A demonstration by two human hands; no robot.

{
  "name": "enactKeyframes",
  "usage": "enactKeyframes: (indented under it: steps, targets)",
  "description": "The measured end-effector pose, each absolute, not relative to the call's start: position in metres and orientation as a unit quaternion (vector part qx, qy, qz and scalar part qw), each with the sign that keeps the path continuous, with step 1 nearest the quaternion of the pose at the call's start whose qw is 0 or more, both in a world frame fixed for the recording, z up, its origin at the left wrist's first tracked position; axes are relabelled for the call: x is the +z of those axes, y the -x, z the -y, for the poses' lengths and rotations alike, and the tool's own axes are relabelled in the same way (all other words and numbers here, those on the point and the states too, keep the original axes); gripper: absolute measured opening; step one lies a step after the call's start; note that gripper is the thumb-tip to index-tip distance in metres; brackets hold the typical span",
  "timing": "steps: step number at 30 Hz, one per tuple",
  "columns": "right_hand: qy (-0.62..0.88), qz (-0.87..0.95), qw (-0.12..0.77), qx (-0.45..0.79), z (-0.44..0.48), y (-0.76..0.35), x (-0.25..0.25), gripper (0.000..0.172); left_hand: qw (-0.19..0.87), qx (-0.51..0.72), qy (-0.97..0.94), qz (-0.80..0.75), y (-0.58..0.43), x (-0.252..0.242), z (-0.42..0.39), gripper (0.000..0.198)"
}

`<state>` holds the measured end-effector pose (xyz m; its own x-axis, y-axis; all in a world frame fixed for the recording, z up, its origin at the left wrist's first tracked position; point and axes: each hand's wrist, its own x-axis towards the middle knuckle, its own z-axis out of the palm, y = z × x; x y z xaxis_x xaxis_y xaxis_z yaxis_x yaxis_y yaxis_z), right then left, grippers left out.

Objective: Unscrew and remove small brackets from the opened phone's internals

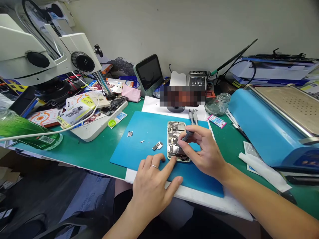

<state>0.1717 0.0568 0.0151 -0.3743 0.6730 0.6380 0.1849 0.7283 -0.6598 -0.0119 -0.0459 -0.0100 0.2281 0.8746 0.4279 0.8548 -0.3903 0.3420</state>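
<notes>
An opened smartphone [173, 141] lies on a blue work mat [147, 124], its inner boards and brackets exposed. My right hand [206, 152] pinches a short grey screwdriver [187, 135] between thumb and fingers, tilted over the phone's right half; its tip is hard to make out. With its index finger, my left hand [152, 186] touches the phone's lower edge; its thumb is spread, and it holds nothing. Left of the phone lie a metal shield plate [158, 145], a tiny light part [142, 141] and a small component [130, 133].
More grey screwdrivers [191, 117] lie behind the phone. A microscope [82, 59] overhangs the left side, near a green bottle [30, 132] and battery boxes [77, 111]. At right are a glass jar [218, 104] and a blue machine [264, 129]. A smart display [149, 74] stands by the wall.
</notes>
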Motion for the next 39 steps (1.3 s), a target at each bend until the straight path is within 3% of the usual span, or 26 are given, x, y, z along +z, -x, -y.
enactKeyframes:
  steps: [11,39]
  targets:
    - [0.267,0.793,0.492,0.239,-0.0559,-0.1729,0.0160,0.052,-0.002,0.310,-0.779,-0.545,0.0119,-0.0121,0.0475,0.035]
    - [0.245,0.800,0.490,0.245,-0.0547,-0.1719,0.0174,0.047,0.006,0.275,-0.784,-0.556,0.0107,-0.0090,0.0471,0.040]
